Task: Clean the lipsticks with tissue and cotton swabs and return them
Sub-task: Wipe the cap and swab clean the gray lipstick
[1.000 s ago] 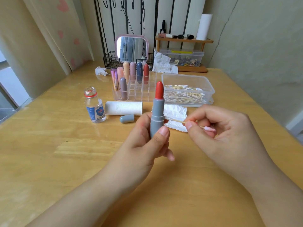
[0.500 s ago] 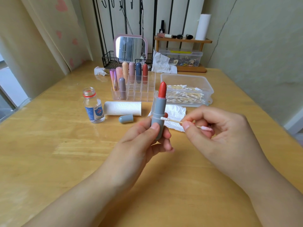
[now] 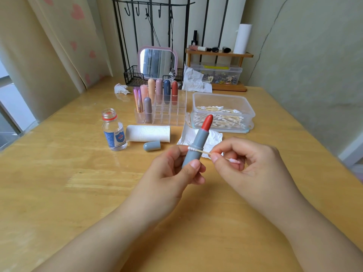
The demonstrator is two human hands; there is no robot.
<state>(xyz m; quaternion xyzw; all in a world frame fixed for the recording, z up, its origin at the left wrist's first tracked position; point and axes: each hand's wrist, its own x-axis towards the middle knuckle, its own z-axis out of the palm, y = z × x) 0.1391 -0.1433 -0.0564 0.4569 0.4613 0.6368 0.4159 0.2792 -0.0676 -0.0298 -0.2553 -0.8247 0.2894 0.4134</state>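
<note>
Lipstick (image 3: 196, 146) pinched in left fingers (image 3: 194, 165), swab (image 3: 198, 151) in right fingers (image 3: 215, 157), tip touching tube.

A home dressing corner: a wooden table (image 3: 59, 193) with a mirror (image 3: 157, 63) at upper centre, heart-print curtain (image 3: 64, 36) upper left.

Lipstick (image 3: 196, 146) base hidden in left hand (image 3: 172, 173), swab (image 3: 204, 152) mid-stick covered by right hand (image 3: 243, 165) fingers, bottle (image 3: 114, 132) label txt too small to read, forearms cut off at bottom edge

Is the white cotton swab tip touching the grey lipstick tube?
Touching. The head view shows the cotton swab tip lying across the grey lipstick tube, with no gap.
</note>
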